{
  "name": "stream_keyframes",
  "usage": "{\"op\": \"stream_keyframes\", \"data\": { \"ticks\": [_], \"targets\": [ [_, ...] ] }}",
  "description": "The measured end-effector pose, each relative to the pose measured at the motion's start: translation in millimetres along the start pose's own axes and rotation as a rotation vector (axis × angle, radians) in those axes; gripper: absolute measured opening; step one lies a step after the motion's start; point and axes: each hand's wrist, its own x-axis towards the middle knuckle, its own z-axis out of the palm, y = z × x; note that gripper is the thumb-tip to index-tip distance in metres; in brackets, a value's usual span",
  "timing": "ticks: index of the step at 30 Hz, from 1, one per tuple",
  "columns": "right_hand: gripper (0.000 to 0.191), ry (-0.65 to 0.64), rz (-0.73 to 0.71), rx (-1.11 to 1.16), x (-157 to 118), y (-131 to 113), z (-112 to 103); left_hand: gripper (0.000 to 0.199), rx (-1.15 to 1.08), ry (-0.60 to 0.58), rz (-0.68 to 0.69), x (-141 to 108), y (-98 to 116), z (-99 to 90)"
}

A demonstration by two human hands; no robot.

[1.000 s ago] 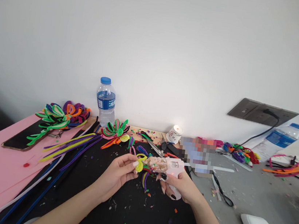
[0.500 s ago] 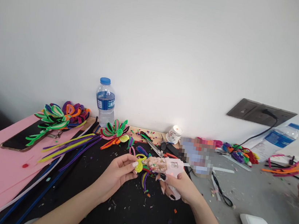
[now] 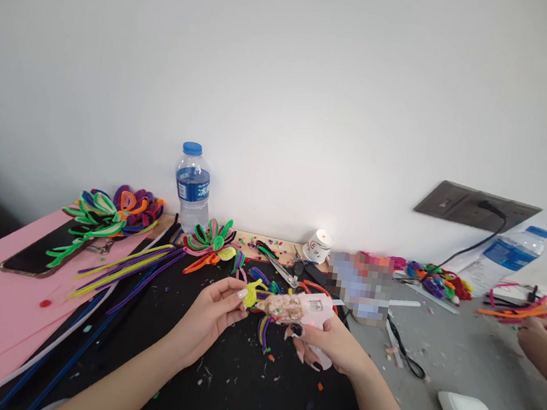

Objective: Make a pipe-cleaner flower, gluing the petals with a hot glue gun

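1. The left hand (image 3: 215, 313) pinches a small, curly yellow piece of fuzzy wire (image 3: 251, 294) between thumb and fingers, right at the tips.
2. The right hand (image 3: 336, 345) has its fingers wrapped round a pale pink plastic glue gun (image 3: 315, 309). Its nose points at the yellow curl, near the left fingertips. I can't tell if they touch, or if any glue is out.
3. Looks done: the green and pink fuzzy-wire flower (image 3: 215, 243), beyond the left fingers, has its petals shaped.
4. Looks left to do: the yellow curl seems not fixed yet, and straight purple and yellow fuzzy sticks (image 3: 129, 271), left of those fingers, lie unbent.
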Motion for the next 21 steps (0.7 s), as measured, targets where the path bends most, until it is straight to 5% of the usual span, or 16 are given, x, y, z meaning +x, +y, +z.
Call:
{"op": "stream_keyframes", "data": {
  "ticks": [21],
  "targets": [
    [0.038, 0.052, -0.048, 0.013, 1.7, -1.4, 2.4, 0.012, 0.033, -0.04, -0.033, -1.6, 0.1, 4.1]
  ]
}}
